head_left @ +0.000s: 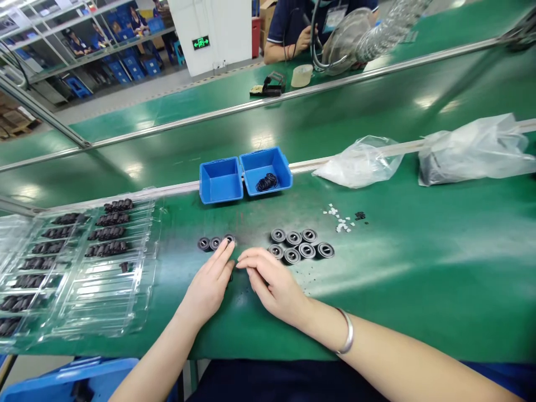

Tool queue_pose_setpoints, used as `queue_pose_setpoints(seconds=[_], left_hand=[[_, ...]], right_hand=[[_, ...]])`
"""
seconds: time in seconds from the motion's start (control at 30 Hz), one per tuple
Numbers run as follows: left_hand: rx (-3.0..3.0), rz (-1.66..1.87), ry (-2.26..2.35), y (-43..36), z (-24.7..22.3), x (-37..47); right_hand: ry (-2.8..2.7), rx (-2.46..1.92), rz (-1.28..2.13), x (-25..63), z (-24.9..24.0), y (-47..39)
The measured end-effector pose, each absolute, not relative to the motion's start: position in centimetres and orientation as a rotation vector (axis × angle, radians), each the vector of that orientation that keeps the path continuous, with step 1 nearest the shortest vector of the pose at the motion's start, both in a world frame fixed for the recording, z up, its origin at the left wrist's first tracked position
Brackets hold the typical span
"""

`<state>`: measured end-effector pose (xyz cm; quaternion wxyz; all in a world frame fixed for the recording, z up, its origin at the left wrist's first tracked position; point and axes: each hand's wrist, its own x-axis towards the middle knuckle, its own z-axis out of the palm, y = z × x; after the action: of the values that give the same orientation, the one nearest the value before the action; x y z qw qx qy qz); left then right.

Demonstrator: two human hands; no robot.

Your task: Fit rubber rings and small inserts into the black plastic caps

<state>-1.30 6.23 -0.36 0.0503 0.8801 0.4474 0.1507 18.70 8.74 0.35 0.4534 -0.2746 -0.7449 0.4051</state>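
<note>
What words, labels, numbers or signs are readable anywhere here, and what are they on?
No words or numbers can be read.
Green sign on the white pillar: symbols only, a running figure between two arrows.
Badge on the dark shirt across the bench: too small and blurred.
Black round parts: no lettering I can make out.

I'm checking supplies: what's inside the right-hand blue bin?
A heap of thin black rings lies in the blue bin. Lower rings and whatever is beneath them are covered, so the count can't be told.
</note>
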Motion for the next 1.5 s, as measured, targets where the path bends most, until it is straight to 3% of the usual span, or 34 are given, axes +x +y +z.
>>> queue_pose_setpoints(seconds=[0.3, 0.53, 0.7, 0.9, 1.2, 1.5], left_hand=[[2.736, 0.535, 1.372, 6.4, -0.3, -1.7], [2.761, 0.762, 1.295, 5.6, -0.2, -1.6], [2.41, 0.883, 1.383, 4.9, 0.6, -1.1], [1.843, 0.937, 1.448, 3.9, 3.2, -0.8], [1.911, 0.89, 1.537, 2.5, 4.1, 0.5], [1.784, 0.983, 1.44, 1.1, 3.8, -0.6]], right_hand=[[-1.832, -0.935, 0.643, 21.3, 3.5, 10.9], [-2.466, -1.173, 0.233, 24.6, 4.1, 11.3], [-2.562, -1.188, 0.096, 23.6, 3.1, 10.8], [-2.569, -0.879, 0.406, 21.9, 4.0, 9.2], [-2.117, -0.727, 1.314, 19.5, 4.9, 9.2], [-1.886, -0.818, 1.52, 19.5, 3.8, 9.4]])
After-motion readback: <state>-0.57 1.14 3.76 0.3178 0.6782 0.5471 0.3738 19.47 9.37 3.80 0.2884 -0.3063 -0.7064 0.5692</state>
